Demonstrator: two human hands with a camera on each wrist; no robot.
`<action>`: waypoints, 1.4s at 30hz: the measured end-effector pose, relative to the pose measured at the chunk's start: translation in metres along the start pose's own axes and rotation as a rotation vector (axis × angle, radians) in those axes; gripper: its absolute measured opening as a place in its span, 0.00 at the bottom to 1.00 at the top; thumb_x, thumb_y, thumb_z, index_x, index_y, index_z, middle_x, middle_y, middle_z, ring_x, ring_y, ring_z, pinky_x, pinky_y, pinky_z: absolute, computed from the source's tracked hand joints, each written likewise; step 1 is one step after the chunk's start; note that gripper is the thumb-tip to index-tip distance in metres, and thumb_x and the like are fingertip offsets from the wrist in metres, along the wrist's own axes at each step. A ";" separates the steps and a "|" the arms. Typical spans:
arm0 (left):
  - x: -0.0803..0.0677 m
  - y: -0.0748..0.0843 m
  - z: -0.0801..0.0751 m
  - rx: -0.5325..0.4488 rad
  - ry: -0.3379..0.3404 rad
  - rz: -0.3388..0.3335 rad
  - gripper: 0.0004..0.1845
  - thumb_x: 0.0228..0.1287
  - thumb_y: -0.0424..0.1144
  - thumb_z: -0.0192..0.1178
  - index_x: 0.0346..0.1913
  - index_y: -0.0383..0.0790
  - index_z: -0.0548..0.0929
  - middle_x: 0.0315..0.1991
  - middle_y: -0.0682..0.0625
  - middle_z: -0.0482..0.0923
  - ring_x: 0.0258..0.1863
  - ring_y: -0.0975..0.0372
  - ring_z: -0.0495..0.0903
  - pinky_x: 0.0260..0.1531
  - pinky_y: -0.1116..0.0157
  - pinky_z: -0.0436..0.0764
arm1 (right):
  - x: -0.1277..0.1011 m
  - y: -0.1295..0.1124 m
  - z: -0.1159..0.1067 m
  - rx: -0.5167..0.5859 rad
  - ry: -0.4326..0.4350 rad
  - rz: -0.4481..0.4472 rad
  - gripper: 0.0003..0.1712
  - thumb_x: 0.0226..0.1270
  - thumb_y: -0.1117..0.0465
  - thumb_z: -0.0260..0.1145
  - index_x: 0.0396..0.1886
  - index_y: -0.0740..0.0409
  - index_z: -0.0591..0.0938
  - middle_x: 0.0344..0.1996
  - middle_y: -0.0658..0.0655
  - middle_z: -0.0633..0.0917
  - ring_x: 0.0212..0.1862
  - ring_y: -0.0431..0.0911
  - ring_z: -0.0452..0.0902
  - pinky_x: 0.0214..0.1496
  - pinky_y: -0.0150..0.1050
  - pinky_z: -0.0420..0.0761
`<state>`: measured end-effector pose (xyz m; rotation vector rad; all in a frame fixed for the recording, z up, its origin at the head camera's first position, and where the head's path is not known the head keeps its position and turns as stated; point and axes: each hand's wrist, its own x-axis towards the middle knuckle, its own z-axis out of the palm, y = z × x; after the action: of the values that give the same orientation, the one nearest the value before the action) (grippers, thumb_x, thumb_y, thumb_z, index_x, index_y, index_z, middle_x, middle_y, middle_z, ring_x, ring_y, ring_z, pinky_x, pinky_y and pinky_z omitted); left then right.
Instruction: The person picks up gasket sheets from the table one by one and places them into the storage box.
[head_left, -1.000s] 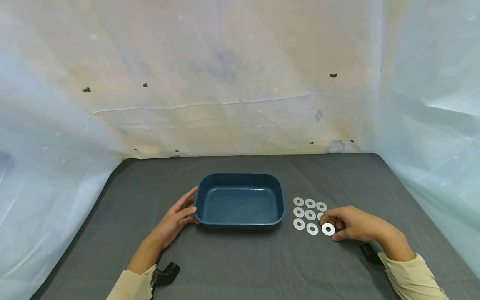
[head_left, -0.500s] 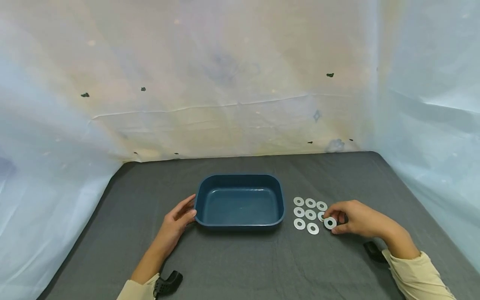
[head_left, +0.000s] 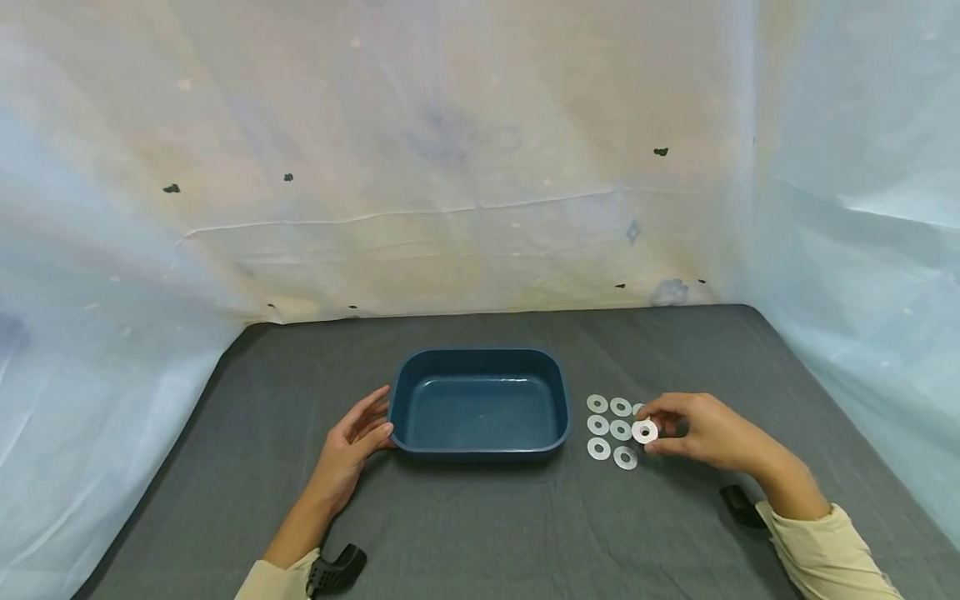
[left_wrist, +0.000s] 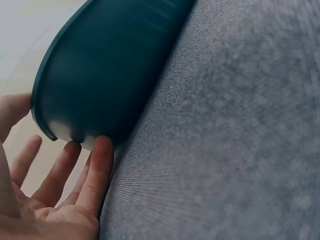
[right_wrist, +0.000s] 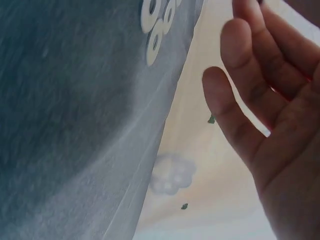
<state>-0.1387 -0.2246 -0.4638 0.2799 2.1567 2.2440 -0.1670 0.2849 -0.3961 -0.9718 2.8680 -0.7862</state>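
In the head view, a flat white washer [head_left: 637,432] with a round hole is pinched between the thumb and fingers of my right hand [head_left: 708,429]. It is just above the right side of several matching washers [head_left: 591,425] laid in rows. My fingers partly cover a washer at the back right. The held washer is out of sight in the right wrist view. My left hand [head_left: 347,446] rests at the left end of a dark blue rectangular bin [head_left: 480,417]. In the left wrist view, its extended fingers [left_wrist: 101,155] touch the bin's end wall.
Grey cloth [head_left: 480,525] covers the table under the bin and washers. Pale plastic sheeting [head_left: 450,167] stands behind the table and along both sides. A black wrist mount [head_left: 337,568] sits by the left sleeve, another [head_left: 741,504] by the right.
My right hand has moved slightly away from me and then left with the held washer, which now hides the spot of the middle-row right washer. The left hand has shifted slightly on the bin's end.
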 end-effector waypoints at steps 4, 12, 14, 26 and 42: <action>-0.004 0.000 0.000 0.013 -0.015 0.014 0.30 0.74 0.31 0.55 0.75 0.36 0.62 0.62 0.47 0.72 0.53 0.66 0.80 0.44 0.66 0.84 | 0.004 -0.006 0.001 0.010 0.031 0.070 0.22 0.54 0.51 0.79 0.49 0.48 0.86 0.35 0.39 0.83 0.36 0.33 0.76 0.39 0.33 0.78; -0.002 0.000 0.003 0.048 -0.014 0.025 0.27 0.74 0.33 0.55 0.73 0.35 0.65 0.63 0.47 0.71 0.53 0.65 0.80 0.44 0.65 0.84 | 0.010 -0.018 0.003 0.030 0.111 0.122 0.21 0.54 0.50 0.79 0.49 0.43 0.86 0.32 0.37 0.81 0.36 0.36 0.76 0.39 0.36 0.78; 0.000 0.000 0.004 0.048 -0.011 0.026 0.27 0.74 0.34 0.55 0.73 0.35 0.65 0.62 0.47 0.71 0.53 0.66 0.80 0.44 0.65 0.84 | 0.012 -0.023 0.001 0.035 0.138 0.112 0.21 0.54 0.50 0.78 0.48 0.42 0.85 0.32 0.37 0.81 0.35 0.36 0.75 0.39 0.37 0.78; 0.003 0.002 0.007 0.027 -0.009 0.030 0.27 0.73 0.31 0.56 0.72 0.33 0.66 0.61 0.50 0.73 0.52 0.66 0.80 0.43 0.65 0.85 | 0.028 -0.058 -0.008 0.109 0.196 0.166 0.18 0.59 0.50 0.76 0.49 0.43 0.85 0.32 0.41 0.81 0.37 0.37 0.74 0.39 0.33 0.72; 0.003 0.002 0.009 0.021 -0.003 0.012 0.28 0.73 0.33 0.57 0.72 0.34 0.66 0.61 0.50 0.73 0.53 0.66 0.80 0.43 0.66 0.85 | 0.041 -0.071 0.000 0.151 0.176 0.228 0.19 0.59 0.49 0.76 0.50 0.44 0.85 0.34 0.45 0.81 0.37 0.40 0.73 0.35 0.33 0.70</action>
<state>-0.1397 -0.2153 -0.4612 0.2968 2.1838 2.2272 -0.1594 0.2130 -0.3575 -0.5739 2.9358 -1.0942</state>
